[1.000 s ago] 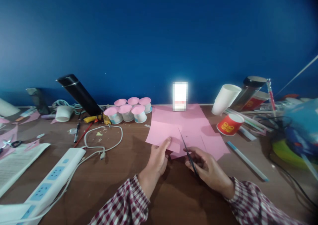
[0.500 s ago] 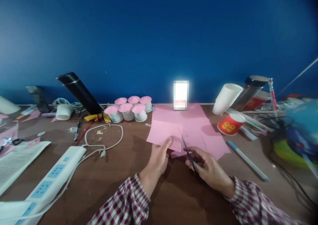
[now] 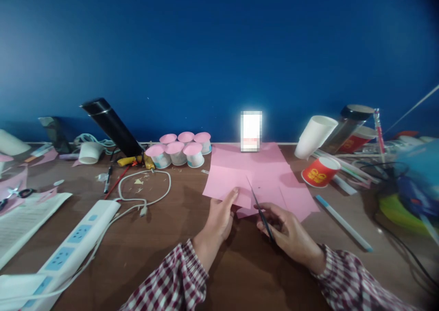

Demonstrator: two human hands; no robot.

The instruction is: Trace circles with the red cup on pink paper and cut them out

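My left hand [image 3: 221,215] pinches the near edge of a pink paper sheet [image 3: 224,183], thumb on top and fingers beneath. My right hand [image 3: 288,231] grips a pair of scissors [image 3: 262,217], its dark handles mostly hidden by the fingers. The blades point away from me along the right edge of the held sheet. Under and behind it, more pink paper [image 3: 264,162] lies on the table. A bright upright screen [image 3: 251,135], blurred out, stands at the back of this paper. Several small cups with pink tops [image 3: 176,151] are grouped to the left.
A white power strip [image 3: 75,240] and looped white cable [image 3: 169,183] lie on the left. Behind them leans a black bottle [image 3: 111,128]. Right of the paper are a red paper cup [image 3: 320,171], white stacked cups [image 3: 313,137] and a blue-capped marker [image 3: 343,222]. Other scissors [image 3: 20,192] rest far left.
Almost nothing differs. The whole view has shifted very slightly; both hands keep their hold on the paper and the scissors.
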